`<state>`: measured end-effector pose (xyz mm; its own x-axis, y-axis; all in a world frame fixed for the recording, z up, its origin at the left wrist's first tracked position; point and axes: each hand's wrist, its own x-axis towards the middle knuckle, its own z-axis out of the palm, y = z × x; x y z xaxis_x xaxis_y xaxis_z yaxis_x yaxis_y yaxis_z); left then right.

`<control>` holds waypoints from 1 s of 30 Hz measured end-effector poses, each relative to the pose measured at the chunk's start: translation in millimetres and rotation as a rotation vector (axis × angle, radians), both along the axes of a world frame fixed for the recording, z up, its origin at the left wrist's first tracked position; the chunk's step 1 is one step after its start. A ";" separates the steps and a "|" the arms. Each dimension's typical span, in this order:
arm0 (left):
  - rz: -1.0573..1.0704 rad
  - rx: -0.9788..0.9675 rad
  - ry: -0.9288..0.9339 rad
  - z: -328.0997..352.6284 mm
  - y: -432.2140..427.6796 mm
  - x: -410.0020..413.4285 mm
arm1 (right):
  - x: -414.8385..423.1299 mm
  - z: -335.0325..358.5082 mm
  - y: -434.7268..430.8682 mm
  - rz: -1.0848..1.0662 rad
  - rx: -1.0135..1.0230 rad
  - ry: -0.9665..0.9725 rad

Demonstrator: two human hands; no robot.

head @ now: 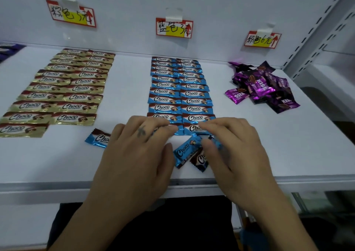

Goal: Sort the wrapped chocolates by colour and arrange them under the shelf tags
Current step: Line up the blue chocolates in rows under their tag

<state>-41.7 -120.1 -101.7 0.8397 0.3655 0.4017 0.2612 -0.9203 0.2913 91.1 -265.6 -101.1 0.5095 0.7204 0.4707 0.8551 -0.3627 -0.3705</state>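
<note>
At the far left edge of the flat white shelf (pixel 124 160) lie a few dark purple packets (pixel 9 49), cut off by the frame. Next to them, under the left red-and-yellow paper shelf tag (pixel 71 13), gold foil-wrapped Choco chocolate bars (pixel 57 89) lie flat in two neat columns. Near the front of the shelf a single loose blue foil-wrapped Choco bar (pixel 98 138) lies tilted, its right end hidden under the left hand (pixel 138 151). That hand is spread flat with straight fingers, the fingertips pressing on the nearest bar of the left blue column. The blue foil-wrapped Choco bars (pixel 180 89) fill two tidy columns beneath the middle red-and-yellow tag (pixel 173 28). In front of them, between the two hands, two more loose blue bars (pixel 184 151) lie askew and overlapping. The right hand (pixel 230 145) rests its fingers across the nearest bar of the right column, while its blurred thumb touches a blue wrapper; whether it pinches that wrapper cannot be told. Further right, under the third tag (pixel 262 39), shiny purple Kiss sweets (pixel 263 87) sit in an unsorted heap.
</note>
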 end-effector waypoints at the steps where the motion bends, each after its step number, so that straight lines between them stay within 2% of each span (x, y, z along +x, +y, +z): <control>1: -0.022 0.002 -0.017 0.9 -0.5 -0.1 | 2.0 1.8 -3.5 -0.007 0.054 0.041; 3: -0.066 0.008 -0.024 4.0 -3.9 0.9 | 5.9 4.4 -12.1 -0.043 0.077 0.041; 6: -0.127 -0.020 -0.023 7.2 -14.9 4.9 | 6.3 6.0 -20.6 -0.082 0.008 -0.028; 11: -0.178 0.028 0.020 3.2 -21.0 6.2 | -13.5 4.4 -24.2 0.045 -0.086 -0.094; 19: -0.257 0.111 0.149 15.9 -10.7 -4.5 | -11.1 0.7 -34.3 0.058 -0.137 -0.096; 21: -0.267 0.077 0.256 22.4 -11.6 -2.3 | -9.3 -0.6 -34.9 0.064 -0.126 -0.074; 22: -0.244 0.048 0.321 29.7 -13.8 -0.8 | -8.2 -0.5 -34.2 0.061 -0.121 -0.070; 24: -0.200 0.064 0.328 38.2 -16.9 1.7 | -4.8 1.4 -30.6 0.044 -0.128 -0.094; 25: -0.168 -0.004 0.279 36.6 -15.8 2.6 | -2.7 3.0 -28.1 0.037 -0.137 -0.107; 27: -0.114 -0.077 0.338 39.5 -14.6 5.4 | 0.5 5.3 -23.7 0.043 -0.146 -0.097; 30: -0.060 -0.096 0.231 37.3 -12.7 0.6 | 0.8 5.7 -21.2 0.065 -0.123 -0.013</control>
